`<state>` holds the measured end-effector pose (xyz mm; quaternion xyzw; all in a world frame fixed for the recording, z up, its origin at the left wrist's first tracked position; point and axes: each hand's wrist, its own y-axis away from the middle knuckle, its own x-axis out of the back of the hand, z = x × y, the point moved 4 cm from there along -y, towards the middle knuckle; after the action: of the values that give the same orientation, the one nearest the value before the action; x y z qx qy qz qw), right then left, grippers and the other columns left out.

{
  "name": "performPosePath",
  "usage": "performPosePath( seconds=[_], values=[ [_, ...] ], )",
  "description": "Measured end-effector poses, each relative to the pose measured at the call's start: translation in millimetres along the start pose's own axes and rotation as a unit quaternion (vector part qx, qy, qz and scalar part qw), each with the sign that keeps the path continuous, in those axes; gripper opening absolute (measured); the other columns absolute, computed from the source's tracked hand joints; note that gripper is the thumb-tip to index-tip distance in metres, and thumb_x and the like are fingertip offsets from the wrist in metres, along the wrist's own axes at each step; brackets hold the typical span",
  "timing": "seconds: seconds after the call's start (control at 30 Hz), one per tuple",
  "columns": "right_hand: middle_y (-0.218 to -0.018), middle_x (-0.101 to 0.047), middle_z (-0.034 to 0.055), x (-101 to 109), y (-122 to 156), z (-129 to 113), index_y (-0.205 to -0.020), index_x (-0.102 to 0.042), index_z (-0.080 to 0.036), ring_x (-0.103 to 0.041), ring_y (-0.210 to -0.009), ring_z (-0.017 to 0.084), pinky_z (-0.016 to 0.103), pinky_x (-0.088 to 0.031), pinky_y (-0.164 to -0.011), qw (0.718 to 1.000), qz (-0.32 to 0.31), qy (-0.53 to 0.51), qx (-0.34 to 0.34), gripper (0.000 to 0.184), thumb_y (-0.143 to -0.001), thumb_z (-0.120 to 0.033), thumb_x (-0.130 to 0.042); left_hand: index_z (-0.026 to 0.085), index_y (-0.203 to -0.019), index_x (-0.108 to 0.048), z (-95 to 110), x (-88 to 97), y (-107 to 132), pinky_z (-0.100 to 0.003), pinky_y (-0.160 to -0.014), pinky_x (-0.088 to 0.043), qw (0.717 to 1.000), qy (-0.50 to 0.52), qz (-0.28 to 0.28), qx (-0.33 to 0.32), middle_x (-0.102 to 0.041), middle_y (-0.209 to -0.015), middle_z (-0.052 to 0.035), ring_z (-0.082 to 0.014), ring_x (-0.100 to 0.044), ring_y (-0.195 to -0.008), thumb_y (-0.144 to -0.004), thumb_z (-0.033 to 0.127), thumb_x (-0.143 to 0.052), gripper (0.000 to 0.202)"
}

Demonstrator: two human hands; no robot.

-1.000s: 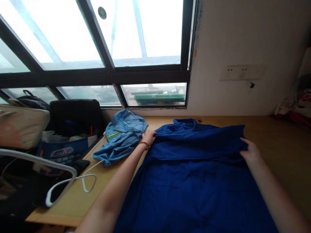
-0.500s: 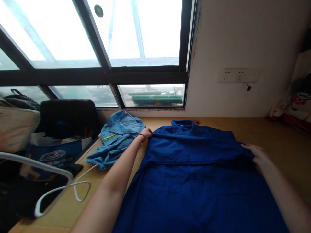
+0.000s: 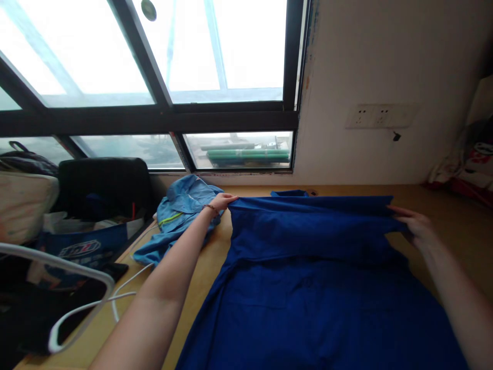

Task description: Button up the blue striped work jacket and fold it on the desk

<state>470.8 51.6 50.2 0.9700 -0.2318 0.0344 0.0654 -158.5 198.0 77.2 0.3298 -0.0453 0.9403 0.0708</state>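
Observation:
A dark blue collared shirt (image 3: pixel 308 288) is spread over the wooden table, running off the bottom of the view. My left hand (image 3: pixel 223 201), with a beaded bracelet at the wrist, is closed on the shirt's far left corner. At the far right edge, my right hand (image 3: pixel 414 223) pinches the cloth. Between the two hands a band of fabric is lifted and stretched taut, hiding most of the collar. Only the collar's top shows behind it. Left of my left hand lies a crumpled light blue garment (image 3: pixel 185 205) with a yellow-green zip.
Along the table's (image 3: pixel 208 262) left side run a white cable and a white curved bar (image 3: pixel 77 262). A black chair (image 3: pixel 102 185) and a blue bag (image 3: pixel 84 246) stand beyond. Behind are a window and a wall with a socket panel (image 3: pixel 381 116).
Both hands have risen and moved slightly apart, lifting the shirt's far edge. The raised cloth now covers the shoulders and most of the collar. The view has shifted slightly.

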Motion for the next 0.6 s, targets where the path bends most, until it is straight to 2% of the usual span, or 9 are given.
performPosePath(
  seconds=[0.1,0.17,0.23,0.3,0.4,0.47,0.53,0.6],
  values=[
    [-0.074,-0.068,0.0051,-11.9,-3.8,31.6,-0.091,-0.065,-0.016,-0.061,-0.053,0.014,0.021,-0.049,-0.049,0.991,-0.059,0.074,-0.098,0.034,-0.06,-0.003,-0.056,0.011,-0.079,-0.06,-2.1,-9.6,-10.6,-0.018,-0.046,-0.04,0.997,-0.068,0.022,0.014,-0.06,-0.063,-0.0014,-0.0095,-0.053,-0.051,-0.07,0.039,-0.056,0.03],
    [-0.073,-0.068,0.0071,-19.7,-2.4,48.2,-0.088,-0.066,-0.014,-0.062,-0.058,0.017,0.024,-0.05,-0.052,0.982,-0.072,0.134,-0.112,0.026,-0.063,-0.012,-0.059,0.013,-0.084,-0.061,-3.9,-19.0,-12.5,-0.019,-0.05,-0.043,0.995,-0.095,0.016,0.02,-0.062,-0.067,-0.0015,-0.0107,-0.055,-0.054,-0.068,0.031,-0.059,0.024],
    [-0.076,-0.068,0.0077,-24.4,-1.8,53.9,-0.088,-0.066,-0.015,-0.063,-0.065,0.02,0.027,-0.051,-0.058,0.98,-0.064,0.176,-0.063,0.027,-0.062,-0.02,-0.063,0.015,-0.078,-0.063,-4.7,-25.3,-10.4,-0.02,-0.055,-0.044,0.99,-0.137,0.014,0.026,-0.063,-0.066,-0.0013,-0.0122,-0.057,-0.057,-0.063,0.021,-0.063,0.016],
    [-0.081,-0.068,0.007,-26.4,-2.2,49.8,-0.089,-0.066,-0.016,-0.063,-0.073,0.022,0.03,-0.05,-0.065,0.976,-0.052,0.211,0.022,0.03,-0.059,-0.021,-0.064,0.015,-0.071,-0.064,-2.4,-26.8,-6.7,-0.021,-0.06,-0.045,0.983,-0.18,0.023,0.029,-0.062,-0.063,-0.0017,-0.0136,-0.058,-0.059,-0.063,0.015,-0.061,0.009],
    [-0.088,-0.067,0.0061,-22.3,-3.3,35.1,-0.09,-0.065,-0.017,-0.061,-0.084,0.022,0.032,-0.047,-0.076,0.954,-0.006,0.251,0.164,0.029,-0.062,-0.022,-0.059,0.016,-0.082,-0.063,8.4,-23.4,-2.8,-0.024,-0.068,-0.045,0.971,-0.231,0.062,0.023,-0.063,-0.068,-0.0044,-0.0165,-0.061,-0.069,-0.072,0.014,-0.049,0.017],
    [-0.093,-0.065,0.006,-16.1,-4.3,28.6,-0.094,-0.064,-0.019,-0.06,-0.087,0.022,0.033,-0.046,-0.079,0.933,0.03,0.283,0.221,0.03,-0.067,-0.024,-0.054,0.015,-0.096,-0.059,18.7,-22.3,-1.5,-0.028,-0.078,-0.043,0.96,-0.26,0.097,0.017,-0.063,-0.083,-0.0087,-0.0194,-0.059,-0.085,-0.074,0.01,-0.044,0.027],
    [-0.095,-0.064,0.0075,-11.0,-5.0,26.7,-0.097,-0.063,-0.019,-0.059,-0.087,0.023,0.035,-0.045,-0.078,0.903,0.066,0.353,0.237,0.031,-0.07,-0.024,-0.05,0.012,-0.106,-0.054,29.6,-26.8,1.2,-0.032,-0.086,-0.038,0.95,-0.286,0.126,0.012,-0.057,-0.103,-0.0153,-0.0232,-0.052,-0.102,-0.073,0.007,-0.045,0.035],
    [-0.096,-0.063,0.012,-13.1,-2.3,25.4,-0.096,-0.064,-0.016,-0.058,-0.09,0.028,0.041,-0.044,-0.079,0.848,0.103,0.461,0.239,0.031,-0.07,-0.022,-0.048,0.01,-0.11,-0.05,41.3,-39.5,8.1,-0.038,-0.093,-0.032,0.941,-0.307,0.146,0.009,-0.044,-0.121,-0.0208,-0.028,-0.04,-0.115,-0.071,0.008,-0.049,0.039]
  ],
)
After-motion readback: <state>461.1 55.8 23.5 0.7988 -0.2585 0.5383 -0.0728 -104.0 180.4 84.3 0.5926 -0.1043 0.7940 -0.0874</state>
